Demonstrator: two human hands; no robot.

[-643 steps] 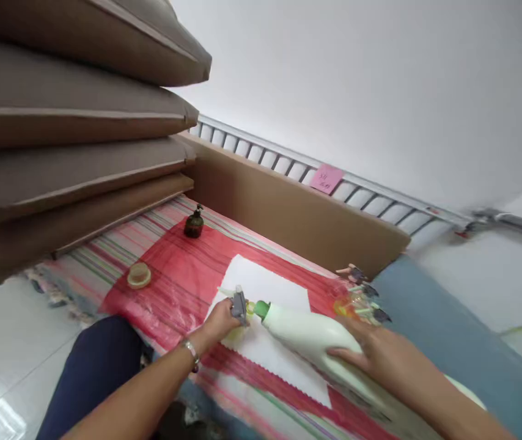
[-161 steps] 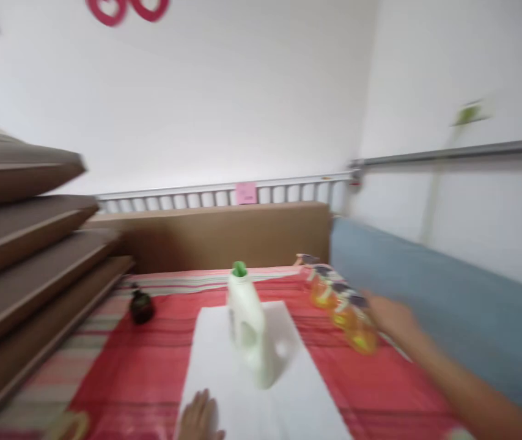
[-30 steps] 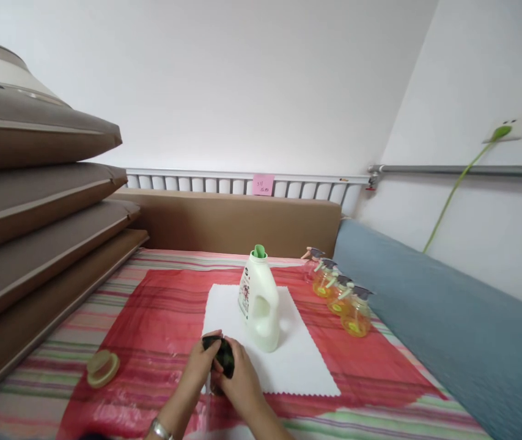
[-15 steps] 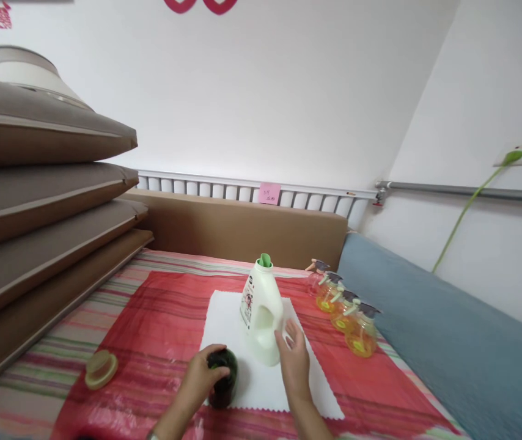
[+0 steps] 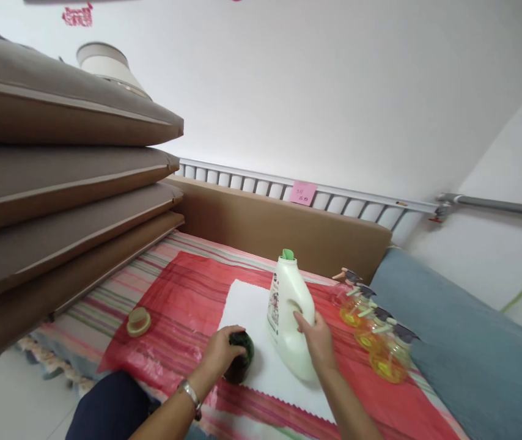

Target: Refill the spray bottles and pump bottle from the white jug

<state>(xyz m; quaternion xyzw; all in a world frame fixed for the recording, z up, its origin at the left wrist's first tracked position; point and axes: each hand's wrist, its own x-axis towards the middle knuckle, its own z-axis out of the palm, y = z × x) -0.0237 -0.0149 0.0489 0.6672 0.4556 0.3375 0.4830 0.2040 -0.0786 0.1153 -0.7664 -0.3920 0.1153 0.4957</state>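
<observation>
A pale green detergent jug point(image 5: 294, 348) stands on a white sheet point(image 5: 236, 308), its printed label facing left and a green spout showing at its uncapped mouth. My right hand point(image 5: 318, 342) is closed around the jug's handle, thumb at the handle opening; the other fingers are partly hidden. On the left, my left hand point(image 5: 224, 351) grips a dark green, rounded container point(image 5: 241, 357) near the sheet's front edge. Farther left lies a yellowish translucent cap point(image 5: 139, 322) on red plastic film point(image 5: 187, 281).
Several spray bottles point(image 5: 387, 360), mostly with yellow liquid, stand in a row on the right. Stacked cushions point(image 5: 73, 171) rise at the left. A brown padded board point(image 5: 265, 220) and a radiator point(image 5: 242, 182) line the back; a blue-grey padded panel point(image 5: 463, 342) borders the right.
My right hand has gone from open beside the jug to holding its handle. My left hand stays on the dark container. The camera view has turned left and tilted.
</observation>
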